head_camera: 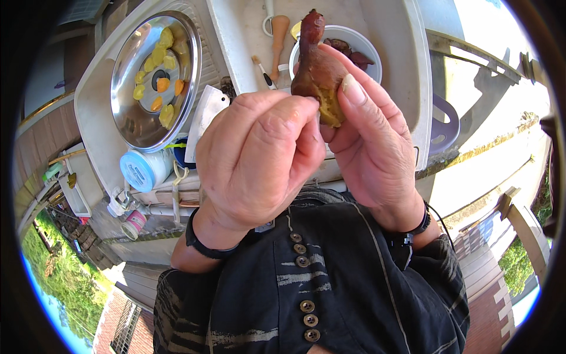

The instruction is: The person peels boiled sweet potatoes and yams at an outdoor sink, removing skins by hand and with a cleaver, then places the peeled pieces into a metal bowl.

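Note:
A brownish-red cooked root, apparently a sweet potato (319, 73), is held upright by my right hand (376, 128), thumb in front and fingers behind. Skin is gone from its lower part, where yellow flesh shows. My left hand (265, 146) is curled, its thumb and forefinger pinched at the lower left edge of the skin; whether a strip of skin is between them is hidden. Behind the root stands a white bowl (376, 53) with dark reddish skins or pieces inside. To the left lies a round steel tray (192, 66) bearing several yellow and orange peeled pieces (162, 85).
A broad knife blade (205, 110) lies left of my left hand. Near it stand a tub with a blue lid (137, 170) and a dark blue cup (180, 152). A wooden-handled tool (278, 40) and a small brush (263, 73) lie in the pale sink basin (398, 26).

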{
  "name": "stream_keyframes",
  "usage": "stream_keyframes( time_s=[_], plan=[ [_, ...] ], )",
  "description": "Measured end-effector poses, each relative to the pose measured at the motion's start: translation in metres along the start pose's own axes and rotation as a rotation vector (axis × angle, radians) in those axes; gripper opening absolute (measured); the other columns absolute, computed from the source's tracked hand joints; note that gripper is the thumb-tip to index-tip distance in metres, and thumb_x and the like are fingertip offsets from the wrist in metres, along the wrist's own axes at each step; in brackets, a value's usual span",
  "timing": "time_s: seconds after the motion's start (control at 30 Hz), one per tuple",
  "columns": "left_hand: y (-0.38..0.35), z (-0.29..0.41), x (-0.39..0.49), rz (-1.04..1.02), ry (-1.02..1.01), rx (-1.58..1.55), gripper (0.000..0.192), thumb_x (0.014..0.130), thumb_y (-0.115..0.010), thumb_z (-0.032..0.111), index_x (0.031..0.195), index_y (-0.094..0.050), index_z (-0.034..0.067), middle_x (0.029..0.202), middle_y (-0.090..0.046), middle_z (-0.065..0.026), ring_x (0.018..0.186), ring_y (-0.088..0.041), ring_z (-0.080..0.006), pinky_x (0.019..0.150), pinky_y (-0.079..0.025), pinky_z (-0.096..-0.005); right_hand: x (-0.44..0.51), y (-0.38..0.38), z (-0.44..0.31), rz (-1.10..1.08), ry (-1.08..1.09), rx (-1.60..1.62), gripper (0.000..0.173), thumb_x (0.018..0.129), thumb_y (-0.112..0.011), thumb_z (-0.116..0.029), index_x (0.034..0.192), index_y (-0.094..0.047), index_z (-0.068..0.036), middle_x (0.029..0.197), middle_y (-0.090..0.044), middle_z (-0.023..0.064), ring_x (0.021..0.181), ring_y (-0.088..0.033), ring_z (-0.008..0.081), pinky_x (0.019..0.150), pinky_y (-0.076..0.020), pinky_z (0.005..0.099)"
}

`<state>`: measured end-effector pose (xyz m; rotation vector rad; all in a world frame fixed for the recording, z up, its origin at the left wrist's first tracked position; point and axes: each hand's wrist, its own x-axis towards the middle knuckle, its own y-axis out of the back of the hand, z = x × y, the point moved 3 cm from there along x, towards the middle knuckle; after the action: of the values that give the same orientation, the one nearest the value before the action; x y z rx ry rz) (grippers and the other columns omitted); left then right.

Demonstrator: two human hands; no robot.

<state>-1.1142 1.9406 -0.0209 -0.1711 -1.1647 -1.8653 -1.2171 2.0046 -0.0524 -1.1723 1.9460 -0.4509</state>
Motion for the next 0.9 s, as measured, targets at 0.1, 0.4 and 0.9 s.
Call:
stream_keyframes(
  time_s=[0.1,0.4,0.9],
  plan=[
    [-0.002,-0.003,0.0,-0.034,0.044,-0.048,0.023,0.064,-0.065,-0.006,0.083,-0.059,0.003,0.074,-0.058,-0.0067,0.059,-0.058,-0.0179,0.052,-0.049,-0.0267,-0.001,0.002,0.002,0.009,-0.007,0.05,0.042,0.098,-0.042,-0.02,0.134,-0.039,0.001,0.128,-0.051,0.0126,0.114,-0.053,0.0195,0.095,-0.045,0.0316],
    [-0.009,-0.017,-0.006,-0.026,0.387,-0.437,0.018,0.072,-0.063,-0.004,0.088,-0.059,0.001,0.076,-0.055,-0.0051,0.056,-0.054,-0.0097,0.052,-0.045,-0.0208,0.0,0.009,0.003,-0.051,0.026,0.092,0.043,0.097,-0.042,-0.019,0.135,-0.037,0.001,0.127,-0.05,0.0126,0.113,-0.054,0.0197,0.091,-0.0484,0.0317],
    [-0.017,-0.011,0.004,-0.089,0.178,-0.159,0.021,0.068,-0.065,-0.007,0.086,-0.061,0.003,0.077,-0.06,-0.0077,0.062,-0.059,-0.0147,0.052,-0.047,-0.0243,0.003,0.019,0.004,-0.054,0.139,0.078,0.052,0.087,-0.059,-0.011,0.132,-0.036,-0.001,0.128,-0.048,0.0099,0.118,-0.048,0.0178,0.099,-0.0398,0.0323]
  ],
)
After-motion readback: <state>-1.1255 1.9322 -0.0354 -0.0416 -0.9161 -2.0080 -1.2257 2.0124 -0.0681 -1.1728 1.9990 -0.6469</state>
